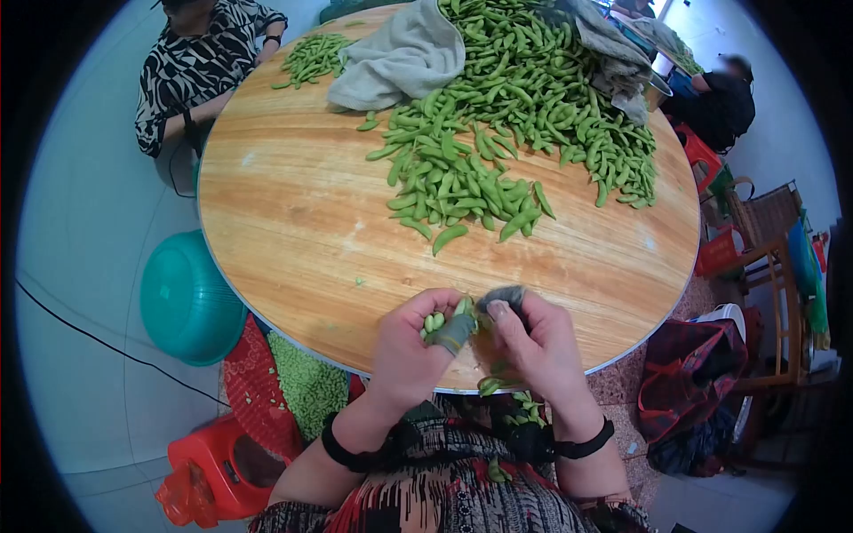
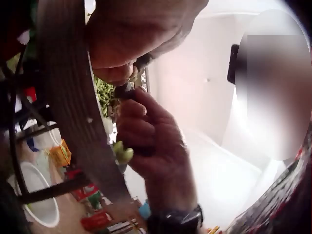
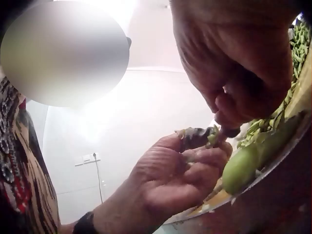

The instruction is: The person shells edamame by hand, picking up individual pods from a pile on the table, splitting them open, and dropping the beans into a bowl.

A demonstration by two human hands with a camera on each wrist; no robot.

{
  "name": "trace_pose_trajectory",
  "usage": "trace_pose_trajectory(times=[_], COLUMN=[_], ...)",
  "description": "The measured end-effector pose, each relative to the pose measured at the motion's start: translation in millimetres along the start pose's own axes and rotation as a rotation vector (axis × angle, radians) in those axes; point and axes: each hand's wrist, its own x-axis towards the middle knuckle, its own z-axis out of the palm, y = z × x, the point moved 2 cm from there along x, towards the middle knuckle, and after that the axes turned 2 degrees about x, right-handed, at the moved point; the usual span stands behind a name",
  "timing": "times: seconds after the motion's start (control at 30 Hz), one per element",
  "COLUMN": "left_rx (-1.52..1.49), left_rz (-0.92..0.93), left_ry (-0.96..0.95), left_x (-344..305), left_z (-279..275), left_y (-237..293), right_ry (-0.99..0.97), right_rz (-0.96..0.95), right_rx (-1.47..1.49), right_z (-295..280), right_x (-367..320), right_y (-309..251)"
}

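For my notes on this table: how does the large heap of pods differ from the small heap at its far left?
The large heap spreads across the far middle of the table and is partly covered by grey cloths; the small heap is compact and lies uncovered at the far left edge. Both are loose green pods.

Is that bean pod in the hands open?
Open, it seems: round green beans show in the left hand, and the right hand pinches the pod.

Home-like room, round wooden table (image 1: 293,222), red stool (image 1: 222,462), tiled floor (image 1: 80,222)
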Motion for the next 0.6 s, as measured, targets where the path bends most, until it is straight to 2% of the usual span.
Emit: trace_pose_trajectory(times=[0.07,0.2,0.27,0.3,0.37,0.4,0.47,0.5,0.57,0.6], left_rx=[0.490,0.579,0.533,0.532,0.829,0.822,0.846,0.844,0.756,0.760], left_rz=[0.153,0.293,0.413,0.414,0.849,0.850,0.893,0.894,0.826,0.829], left_ry=[0.005,0.102,-0.008,-0.009,-0.151,-0.152,-0.201,-0.202,-0.094,-0.088], left_x=[-1,-10,-13,-12,-12,-12,-17,-17,-15,-17], left_z=[7,11,10,6,5,5,5,7,6,2], left_y=[12,28,27,25,26,26,26,27,28,27], right_ry=[0.098,-0.018,-0.079,-0.078,-0.203,-0.198,-0.271,-0.268,-0.426,-0.433], right_rz=[-0.323,-0.300,-0.030,-0.030,0.168,0.169,0.315,0.315,0.265,0.265], right_rx=[-0.100,-0.170,0.075,0.074,0.595,0.591,0.804,0.804,0.982,0.980], right_z=[-1,1,-1,-1,1,-1,1,1,4,5], right_x=[4,7,5,6,7,6,1,2,5,4], right_y=[-6,-8,-9,-3,13,12,10,13,16,12])
